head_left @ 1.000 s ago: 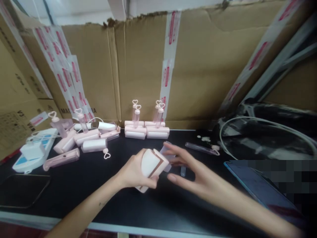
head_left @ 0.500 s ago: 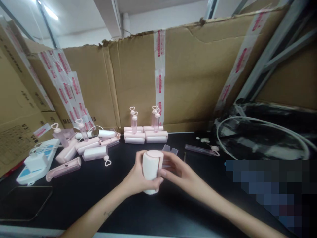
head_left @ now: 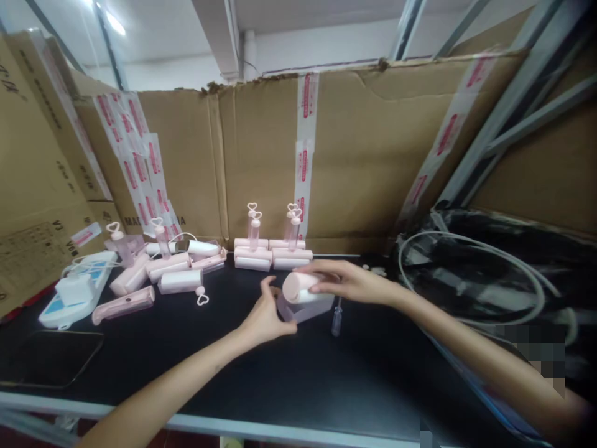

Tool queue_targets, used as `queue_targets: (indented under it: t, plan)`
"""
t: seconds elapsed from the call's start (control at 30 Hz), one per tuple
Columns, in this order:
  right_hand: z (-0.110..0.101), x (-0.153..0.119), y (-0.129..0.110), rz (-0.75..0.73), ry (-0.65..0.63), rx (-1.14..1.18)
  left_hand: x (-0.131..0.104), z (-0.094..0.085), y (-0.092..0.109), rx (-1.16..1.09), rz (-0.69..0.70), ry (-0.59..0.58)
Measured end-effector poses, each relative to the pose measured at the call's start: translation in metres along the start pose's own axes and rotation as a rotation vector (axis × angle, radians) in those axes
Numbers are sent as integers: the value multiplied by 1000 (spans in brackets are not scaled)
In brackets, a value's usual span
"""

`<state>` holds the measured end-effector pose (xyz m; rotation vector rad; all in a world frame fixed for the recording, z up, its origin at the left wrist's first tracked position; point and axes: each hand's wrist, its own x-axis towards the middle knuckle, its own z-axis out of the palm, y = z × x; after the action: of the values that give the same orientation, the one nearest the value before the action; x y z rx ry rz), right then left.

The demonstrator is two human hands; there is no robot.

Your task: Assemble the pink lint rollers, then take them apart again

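Note:
My right hand [head_left: 342,280] is closed from above on a pink-and-white roller [head_left: 305,289], which lies on its side with its round pink end toward the left. Beneath the roller is a translucent lilac cover [head_left: 308,311], seemingly resting on the black table. My left hand [head_left: 268,314] is at the cover's left end, thumb and forefinger spread apart around its corner; whether they touch it I cannot tell. Just right of the cover lies a small screwdriver [head_left: 336,320] with a clear handle, its upper part partly hidden by my right hand.
Pink-and-white rollers with upright heart-topped handles [head_left: 253,255] stand at the back. More rollers [head_left: 181,281] lie at the left, near a power strip [head_left: 79,298] and a dark flat phone-like slab [head_left: 56,358]. A cardboard wall [head_left: 354,155] closes the back; a looped white cable [head_left: 471,236] lies right.
The roller, upright in both hands before, now lies sideways over the translucent cover under my right hand. My left hand has loosened from it. The view has shifted slightly.

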<state>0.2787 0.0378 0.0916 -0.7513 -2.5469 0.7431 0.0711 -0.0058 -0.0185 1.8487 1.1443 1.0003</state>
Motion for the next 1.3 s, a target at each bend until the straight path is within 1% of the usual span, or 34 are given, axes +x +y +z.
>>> queue_targets:
  t: [0.03, 0.1, 0.17, 0.23, 0.3, 0.4, 0.47, 0.57, 0.67, 0.73, 0.77, 0.8, 0.87, 0.93, 0.97, 1.03, 1.1, 1.13, 1.17, 1.2, 1.27, 1.3]
  plan:
    - [6, 3, -1, -29, -51, -19, -5, -8, -2, -36, 28, -38]
    - [19, 7, -5, -81, -105, -62, -15, -24, -6, -80, 61, -135]
    - [33, 8, -12, -118, -115, -112, -24, -37, -9, -102, 67, -206]
    - [45, 8, -20, -138, -96, -177, -30, -44, -11, -118, 64, -227]
    - [54, 8, -25, -133, -60, -240, -34, -47, -12, -125, 58, -231]
    - [62, 9, -28, -86, 10, -293, -37, -49, -11, -100, 46, -241]
    - [67, 9, -27, -74, 14, -308, -39, -51, -9, -82, 33, -243]
    - [81, 6, -25, -122, 2, -300, -41, -53, -8, -70, 22, -257]
    - [93, 0, -25, -136, 44, -296, -43, -53, -10, -39, 51, -257]
    - [90, -3, -22, -132, 99, -311, -45, -52, -12, -6, 70, -239]
    - [83, -5, -18, -114, 148, -338, -46, -51, -13, 13, 78, -230]
    - [72, -7, -11, -74, 205, -389, -46, -51, -13, 36, 85, -225]
    - [44, -13, 12, 92, 321, -552, -47, -50, -12, 81, 88, -229]
    - [15, -23, 45, 320, 297, -741, -48, -50, -9, 118, 73, -231]
    - [3, -30, 63, 365, 292, -752, -49, -51, -8, 129, 63, -226]
    - [-12, -41, 97, 405, 269, -733, -49, -52, -6, 139, 52, -209]
    - [-15, -50, 119, 401, 232, -681, -49, -52, -6, 143, 56, -201]
    - [-14, -52, 122, 398, 215, -659, -49, -53, -6, 144, 57, -203]
    - [-12, -53, 120, 388, 215, -619, -49, -53, -6, 145, 56, -206]
    - [-8, -52, 112, 372, 235, -548, -49, -54, -6, 145, 54, -207]
    - [1, -46, 84, 322, 330, -295, -50, -54, -6, 146, 52, -209]
    - [6, -42, 66, 285, 377, -111, -50, -54, -5, 150, 55, -208]
